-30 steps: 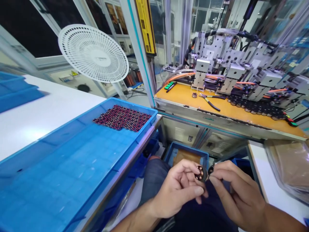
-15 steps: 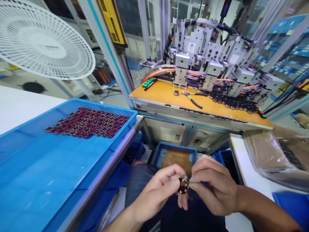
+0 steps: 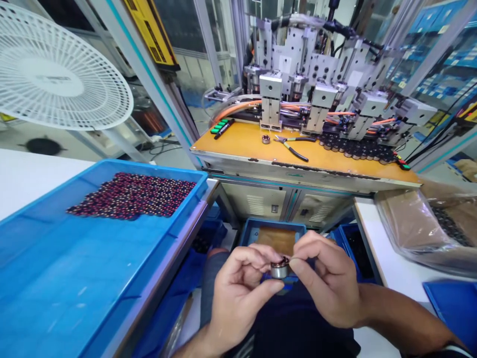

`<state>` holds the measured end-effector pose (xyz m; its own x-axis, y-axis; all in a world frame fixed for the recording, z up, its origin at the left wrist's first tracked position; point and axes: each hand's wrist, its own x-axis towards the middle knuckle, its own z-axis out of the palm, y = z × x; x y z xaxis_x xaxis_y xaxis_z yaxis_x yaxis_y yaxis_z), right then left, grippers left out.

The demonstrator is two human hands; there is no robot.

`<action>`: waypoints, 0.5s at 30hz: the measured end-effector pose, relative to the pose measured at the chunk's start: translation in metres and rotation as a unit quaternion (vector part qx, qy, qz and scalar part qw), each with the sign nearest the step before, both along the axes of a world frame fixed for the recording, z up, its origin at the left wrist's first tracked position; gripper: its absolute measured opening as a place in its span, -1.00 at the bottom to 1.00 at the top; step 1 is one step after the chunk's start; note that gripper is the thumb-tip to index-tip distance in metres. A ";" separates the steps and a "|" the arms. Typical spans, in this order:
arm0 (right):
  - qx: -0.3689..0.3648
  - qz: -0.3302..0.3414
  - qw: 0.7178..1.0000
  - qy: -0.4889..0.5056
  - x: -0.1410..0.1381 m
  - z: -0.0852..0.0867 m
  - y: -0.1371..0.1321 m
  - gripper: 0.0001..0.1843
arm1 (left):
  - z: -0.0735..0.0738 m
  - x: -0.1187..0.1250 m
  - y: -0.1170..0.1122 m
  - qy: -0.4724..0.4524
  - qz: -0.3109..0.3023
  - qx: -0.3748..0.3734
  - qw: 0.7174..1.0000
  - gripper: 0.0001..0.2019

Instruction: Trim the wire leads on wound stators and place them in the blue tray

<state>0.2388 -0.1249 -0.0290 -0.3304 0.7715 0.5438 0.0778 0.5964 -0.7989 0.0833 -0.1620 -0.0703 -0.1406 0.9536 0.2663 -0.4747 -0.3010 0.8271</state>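
Above my lap, my left hand grips a small motor stator between thumb and fingers. Its silver outer ring faces me, and copper windings show at the top. My right hand is closed in a pinch at the stator's right upper edge. What sits between those fingertips, perhaps a thin wire end, is too small to make out.
On the left, a blue tray bears many small wound parts. Ahead, an orange bench carries a machine, cutting pliers, a single stator and several dark parts. A plastic-lined bag lies right.
The stator has turned from its winding face toward me to its silver side showing, and sits slightly higher. Both hands have shifted with it, the right still pinching at its edge.
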 end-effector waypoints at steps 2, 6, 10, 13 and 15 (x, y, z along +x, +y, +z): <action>-0.080 0.010 0.997 0.021 -0.001 -0.001 -0.004 -0.89 | -0.003 -0.002 0.001 0.024 0.011 0.010 1.000 -0.74; -0.287 0.100 0.952 0.049 -0.001 -0.002 -0.007 -0.84 | -0.012 -0.006 0.002 0.039 -0.006 0.015 0.999 -0.75; -0.414 0.153 0.895 0.069 0.000 -0.007 -0.002 -0.70 | -0.017 -0.009 0.002 0.022 -0.023 0.025 0.999 -0.78; -0.460 0.172 0.868 0.074 -0.001 -0.014 0.002 -0.65 | -0.018 -0.012 0.002 0.032 -0.021 0.041 0.998 -0.77; -0.460 0.204 0.859 0.091 -0.002 -0.019 0.003 -0.62 | -0.019 -0.013 0.002 0.034 -0.019 0.041 0.998 -0.76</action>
